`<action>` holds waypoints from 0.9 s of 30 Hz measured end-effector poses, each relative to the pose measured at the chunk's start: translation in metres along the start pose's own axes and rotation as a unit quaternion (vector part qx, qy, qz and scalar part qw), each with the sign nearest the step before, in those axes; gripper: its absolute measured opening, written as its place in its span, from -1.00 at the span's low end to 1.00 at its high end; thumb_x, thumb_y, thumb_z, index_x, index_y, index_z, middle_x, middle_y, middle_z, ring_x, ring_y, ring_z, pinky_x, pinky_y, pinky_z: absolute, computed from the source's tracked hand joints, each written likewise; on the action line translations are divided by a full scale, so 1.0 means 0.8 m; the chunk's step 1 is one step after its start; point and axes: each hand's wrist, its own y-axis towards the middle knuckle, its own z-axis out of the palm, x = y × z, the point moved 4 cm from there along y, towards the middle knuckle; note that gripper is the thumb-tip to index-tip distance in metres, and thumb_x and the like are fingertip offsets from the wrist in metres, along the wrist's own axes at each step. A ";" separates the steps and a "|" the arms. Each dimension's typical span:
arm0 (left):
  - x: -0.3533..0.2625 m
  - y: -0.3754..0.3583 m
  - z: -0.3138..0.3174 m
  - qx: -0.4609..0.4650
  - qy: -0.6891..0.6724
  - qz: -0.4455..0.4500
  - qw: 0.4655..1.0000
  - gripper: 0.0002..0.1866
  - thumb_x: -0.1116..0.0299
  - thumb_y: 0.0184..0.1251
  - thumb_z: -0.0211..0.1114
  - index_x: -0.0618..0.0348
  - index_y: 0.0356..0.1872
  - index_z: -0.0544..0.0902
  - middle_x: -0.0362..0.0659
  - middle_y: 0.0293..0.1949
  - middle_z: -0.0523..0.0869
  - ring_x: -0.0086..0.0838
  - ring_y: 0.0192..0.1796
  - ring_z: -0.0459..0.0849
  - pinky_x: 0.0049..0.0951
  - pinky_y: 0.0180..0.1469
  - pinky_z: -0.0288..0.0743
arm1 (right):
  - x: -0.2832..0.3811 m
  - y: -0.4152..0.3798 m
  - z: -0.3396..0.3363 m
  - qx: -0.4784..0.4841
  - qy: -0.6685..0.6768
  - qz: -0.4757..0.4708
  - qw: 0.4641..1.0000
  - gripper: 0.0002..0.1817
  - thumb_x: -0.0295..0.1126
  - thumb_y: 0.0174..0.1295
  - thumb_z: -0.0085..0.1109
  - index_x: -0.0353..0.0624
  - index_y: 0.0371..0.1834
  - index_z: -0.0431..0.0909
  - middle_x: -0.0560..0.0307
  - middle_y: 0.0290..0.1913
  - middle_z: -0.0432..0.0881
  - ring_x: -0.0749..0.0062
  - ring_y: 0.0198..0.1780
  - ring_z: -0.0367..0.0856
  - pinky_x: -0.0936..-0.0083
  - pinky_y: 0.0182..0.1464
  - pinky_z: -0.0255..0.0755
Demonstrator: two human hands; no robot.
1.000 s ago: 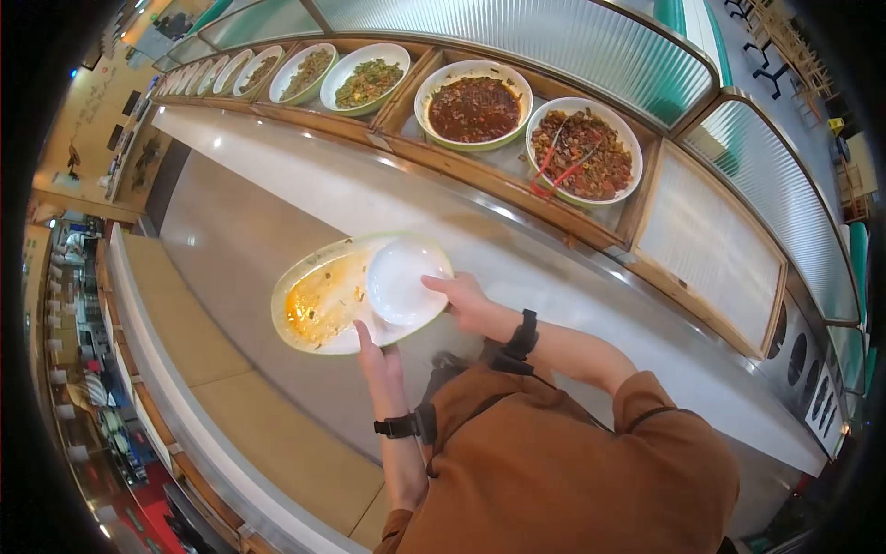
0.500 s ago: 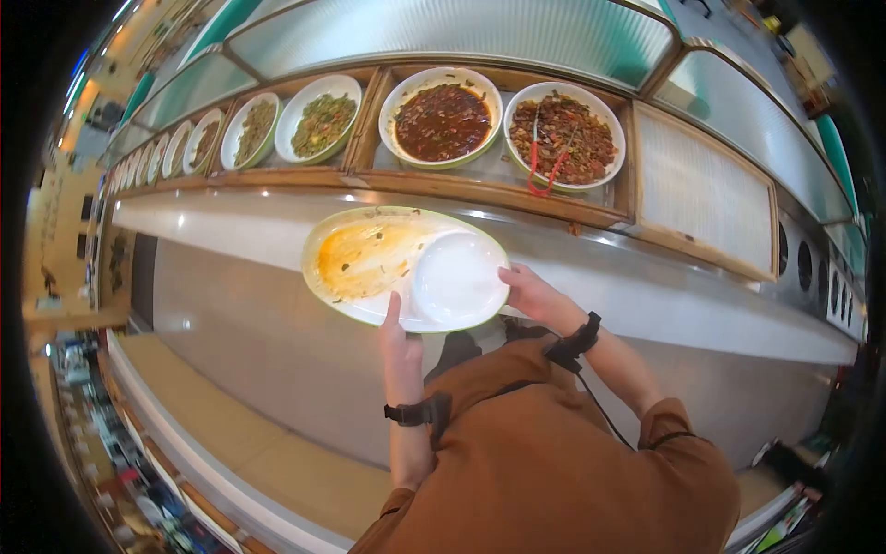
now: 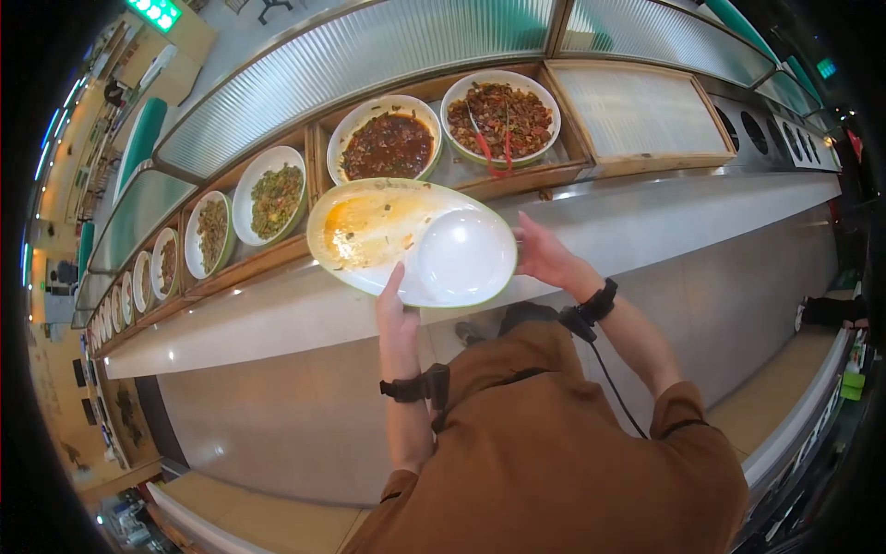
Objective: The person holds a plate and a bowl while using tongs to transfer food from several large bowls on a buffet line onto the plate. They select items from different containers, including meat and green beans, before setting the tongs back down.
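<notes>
Oval plate: streaked with orange oil (image 3: 346, 235), the oval plate (image 3: 413, 242) is raised between the hands.
Left hand (image 3: 399, 312): clamped on the near rim, thumb on top.
Right hand (image 3: 546, 256): just beside the right end, thumb apart; finger contact cannot be told.
Next handling: probably calls for a level plate.
Counter edge: wooden rack (image 3: 443, 200) beyond both hands; bowl of sauce (image 3: 388, 138) beyond the left.
Room: grey floor (image 3: 268, 415) spreads left of the left hand.
</notes>
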 end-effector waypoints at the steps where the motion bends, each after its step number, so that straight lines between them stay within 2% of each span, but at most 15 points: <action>1: 0.005 0.013 -0.004 0.017 0.002 0.003 1.000 -0.50 0.46 0.42 0.14 0.30 0.34 0.27 0.00 0.25 0.49 -0.23 0.25 0.51 -0.20 0.29 0.42 | 0.005 0.002 0.013 -0.012 -0.020 -0.025 0.999 -0.35 0.18 0.42 -0.17 -0.22 0.19 0.44 0.05 0.00 0.64 0.36 0.00 0.64 0.34 0.05 0.53; 4: 0.011 0.014 0.007 0.018 0.008 0.008 1.000 -0.48 0.47 0.39 0.16 0.28 0.34 0.28 -0.01 0.25 0.50 -0.23 0.24 0.52 -0.21 0.28 0.43 | 0.011 0.016 0.023 -0.006 -0.089 -0.072 0.993 -0.45 0.03 0.43 -0.04 -0.23 0.19 0.45 0.12 0.02 0.64 0.48 0.00 0.63 0.45 0.05 0.52; 7: 0.012 0.022 0.018 0.002 -0.007 0.007 1.000 -0.50 0.42 0.41 0.15 0.25 0.33 0.29 -0.02 0.24 0.51 -0.23 0.24 0.52 -0.19 0.29 0.42 | 0.025 0.028 0.027 0.006 -0.100 -0.061 0.993 -0.53 -0.12 0.41 0.07 -0.30 0.16 0.47 0.11 0.03 0.63 0.50 0.00 0.63 0.52 0.05 0.52; 10: 0.012 0.024 0.019 0.004 -0.058 -0.006 0.998 -0.50 0.34 0.42 0.13 0.23 0.33 0.29 -0.03 0.24 0.51 -0.22 0.25 0.51 -0.17 0.32 0.40 | 0.026 0.043 0.026 0.015 -0.062 -0.039 0.997 -0.55 -0.18 0.38 0.13 -0.37 0.12 0.48 0.08 0.05 0.63 0.48 0.00 0.63 0.51 0.05 0.52; 13: 0.013 0.018 0.032 0.004 -0.116 0.001 0.993 -0.49 0.31 0.43 0.09 0.24 0.34 0.28 -0.03 0.27 0.48 -0.23 0.30 0.45 -0.18 0.37 0.31 | 0.028 0.065 0.025 -0.009 -0.026 -0.051 0.998 -0.55 -0.20 0.37 0.16 -0.39 0.11 0.49 0.06 0.06 0.62 0.45 -0.01 0.63 0.49 0.05 0.54; 17: 0.043 0.010 0.041 0.033 -0.184 -0.025 0.982 -0.48 0.31 0.44 0.08 0.23 0.36 0.27 -0.05 0.30 0.45 -0.24 0.35 0.38 -0.14 0.41 0.22 | 0.029 0.086 0.019 0.014 0.010 -0.046 0.999 -0.54 -0.19 0.36 0.16 -0.37 0.13 0.48 0.04 0.08 0.62 0.42 0.02 0.62 0.47 0.11 0.52; 20: 0.059 0.013 0.048 0.038 -0.181 -0.092 0.978 -0.49 0.30 0.44 0.08 0.21 0.36 0.27 -0.05 0.31 0.43 -0.22 0.37 0.35 -0.09 0.43 0.19 | 0.028 0.090 0.014 0.021 0.005 -0.037 0.999 -0.53 -0.16 0.38 0.13 -0.34 0.15 0.47 0.02 0.10 0.60 0.41 0.07 0.60 0.45 0.16 0.49; 23: 0.063 0.024 0.043 0.004 -0.111 -0.083 0.990 -0.50 0.25 0.42 0.12 0.16 0.32 0.34 -0.08 0.31 0.45 -0.21 0.36 0.38 -0.08 0.41 0.21 | 0.034 0.087 0.015 0.052 0.029 -0.037 0.998 -0.49 -0.08 0.38 0.09 -0.31 0.16 0.45 -0.01 0.12 0.59 0.40 0.11 0.57 0.45 0.16 0.47; 25: 0.064 0.030 0.037 0.024 -0.119 -0.095 0.988 -0.49 0.27 0.41 0.12 0.16 0.33 0.32 -0.07 0.33 0.42 -0.18 0.37 0.36 -0.05 0.42 0.19 | 0.033 0.088 0.014 0.083 0.069 -0.037 0.993 -0.44 -0.01 0.36 0.10 -0.30 0.16 0.44 -0.04 0.14 0.57 0.40 0.13 0.55 0.48 0.14 0.47; 27: 0.063 0.035 0.037 0.028 -0.126 -0.100 0.987 -0.48 0.31 0.39 0.12 0.17 0.34 0.31 -0.05 0.34 0.39 -0.16 0.38 0.35 -0.02 0.43 0.17 | 0.040 0.077 -0.020 -0.107 -0.043 0.037 0.993 -0.44 0.02 0.31 0.13 -0.29 0.09 0.49 -0.04 0.03 0.63 0.42 -0.01 0.61 0.52 0.00 0.51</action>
